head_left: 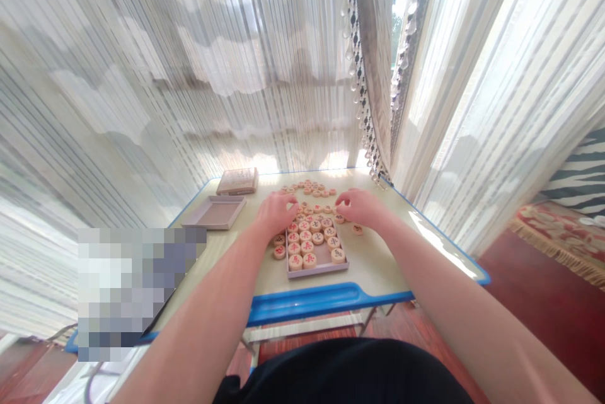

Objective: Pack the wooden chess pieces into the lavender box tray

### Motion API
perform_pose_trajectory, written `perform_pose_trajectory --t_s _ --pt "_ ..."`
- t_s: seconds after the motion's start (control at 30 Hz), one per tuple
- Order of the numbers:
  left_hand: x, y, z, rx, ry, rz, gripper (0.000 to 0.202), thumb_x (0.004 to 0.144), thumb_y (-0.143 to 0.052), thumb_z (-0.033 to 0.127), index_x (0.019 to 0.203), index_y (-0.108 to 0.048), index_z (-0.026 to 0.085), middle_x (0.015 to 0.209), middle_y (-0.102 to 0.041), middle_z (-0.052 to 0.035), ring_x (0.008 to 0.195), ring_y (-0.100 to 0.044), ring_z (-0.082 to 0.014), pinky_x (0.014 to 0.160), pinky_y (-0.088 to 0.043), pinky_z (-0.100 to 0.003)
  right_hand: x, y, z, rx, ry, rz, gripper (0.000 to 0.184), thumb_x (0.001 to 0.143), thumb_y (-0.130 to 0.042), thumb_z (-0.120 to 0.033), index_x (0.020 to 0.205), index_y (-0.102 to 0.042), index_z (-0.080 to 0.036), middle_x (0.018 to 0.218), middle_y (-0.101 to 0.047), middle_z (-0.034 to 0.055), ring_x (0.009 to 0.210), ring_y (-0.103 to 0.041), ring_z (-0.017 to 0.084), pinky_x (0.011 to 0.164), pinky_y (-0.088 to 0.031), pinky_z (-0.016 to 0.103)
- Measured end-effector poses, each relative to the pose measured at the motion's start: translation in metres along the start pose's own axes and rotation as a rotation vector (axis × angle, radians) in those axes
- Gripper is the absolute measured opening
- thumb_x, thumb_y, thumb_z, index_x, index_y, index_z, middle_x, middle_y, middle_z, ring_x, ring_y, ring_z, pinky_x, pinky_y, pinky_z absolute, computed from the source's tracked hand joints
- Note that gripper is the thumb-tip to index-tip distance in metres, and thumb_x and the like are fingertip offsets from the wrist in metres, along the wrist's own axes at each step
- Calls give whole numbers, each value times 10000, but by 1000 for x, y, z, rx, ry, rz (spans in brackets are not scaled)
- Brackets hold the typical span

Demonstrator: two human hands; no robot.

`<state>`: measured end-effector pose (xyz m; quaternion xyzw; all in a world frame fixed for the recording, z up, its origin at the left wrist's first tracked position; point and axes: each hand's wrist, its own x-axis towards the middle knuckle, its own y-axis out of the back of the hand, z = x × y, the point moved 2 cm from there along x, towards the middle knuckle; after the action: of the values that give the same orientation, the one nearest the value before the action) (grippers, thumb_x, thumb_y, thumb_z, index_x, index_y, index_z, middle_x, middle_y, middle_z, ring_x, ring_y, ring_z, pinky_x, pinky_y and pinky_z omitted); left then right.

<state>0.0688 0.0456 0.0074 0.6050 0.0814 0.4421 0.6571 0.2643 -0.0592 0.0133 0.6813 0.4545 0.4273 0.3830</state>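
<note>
A shallow open box (317, 273) stands before me on the table. Round wooden Chinese chess pieces (305, 236) with red or dark characters lie in rows inside it, with a bare patch at its lower middle. At the box's far left corner is my left hand (275, 210), fingers curved and thumb apart from the index finger. My right hand (362, 205) hovers by the far right corner, near a chess piece (339, 219), its fingers bent with a small gap. I see no piece held in either hand. Loose pieces lie beyond the box.
An empty box lid or tray (215, 212) lies at left, and a closed box (237, 181) behind it. One chess piece (357, 229) sits right of the box, two on its left. The table has a blue edge (307, 303); curtains (283, 76) hang behind. A blurred patch covers the left.
</note>
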Motion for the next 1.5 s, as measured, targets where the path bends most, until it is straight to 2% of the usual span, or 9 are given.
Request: perform_pose_trajectory --t_s 0.17,0.43,0.77,1.0,1.1,1.2,1.27,1.4,1.5 --pt "0 0 0 -12 -12 0 290 779 -448 328 871 -690 197 984 -648 -72 946 -557 -230 898 -427 -354 9 -12 8 -8 -10 98 235 740 -512 -295 861 -703 -234 951 -614 53 806 -557 168 639 -405 246" --pt "-2 -3 5 -49 -64 -6 284 795 -435 317 872 -683 202 957 -660 -53 939 -565 -204 893 -431 -320 13 -19 11 67 79 88 225 722 -517 -269 832 -708 -221 849 -605 36 783 -550 148 664 -407 239" --pt "-4 2 0 -2 -1 80 342 855 -365 339 857 -671 187 916 -675 -71 882 -587 -194 805 -437 -292 12 -19 16 99 26 27 214 693 -562 -323 810 -689 -195 805 -631 49 712 -552 155 582 -386 245" --pt "-9 7 -5 14 58 231 314 847 -378 298 789 -658 169 824 -670 -66 816 -578 -180 746 -417 -270 9 -16 15 97 -96 -3 260 685 -604 -421 826 -695 -223 760 -653 39 675 -578 159 554 -393 242" --pt "-10 10 2 33 39 285 304 837 -384 288 751 -650 169 793 -663 -65 818 -571 -183 759 -410 -271 8 -16 15 41 -83 24 265 691 -592 -459 763 -696 -226 843 -662 54 747 -588 181 584 -407 253" --pt "-12 17 9 43 100 360 322 844 -362 299 746 -640 167 766 -655 -62 767 -574 -173 737 -411 -266 8 -17 15 9 -53 32 276 700 -576 -471 770 -702 -236 910 -662 63 806 -591 204 620 -415 268" --pt "-14 21 10 31 180 330 335 851 -349 312 770 -642 173 768 -661 -56 739 -580 -168 713 -414 -264 9 -20 16 8 -57 15 282 696 -583 -477 777 -704 -236 896 -667 65 801 -595 207 623 -418 270" --pt "-28 20 6 38 297 67 299 821 -419 349 921 -656 197 919 -683 -63 861 -600 -198 771 -427 -286 13 -24 17 60 -82 1 244 680 -615 -430 749 -696 -211 806 -675 59 746 -601 193 602 -416 254" --pt "-51 17 4 61 272 85 347 833 -413 341 1057 -624 180 1110 -632 -89 1039 -550 -219 918 -392 -325 14 -25 15 114 -81 28 195 672 -623 -357 740 -675 -182 737 -668 50 697 -596 175 583 -406 242"
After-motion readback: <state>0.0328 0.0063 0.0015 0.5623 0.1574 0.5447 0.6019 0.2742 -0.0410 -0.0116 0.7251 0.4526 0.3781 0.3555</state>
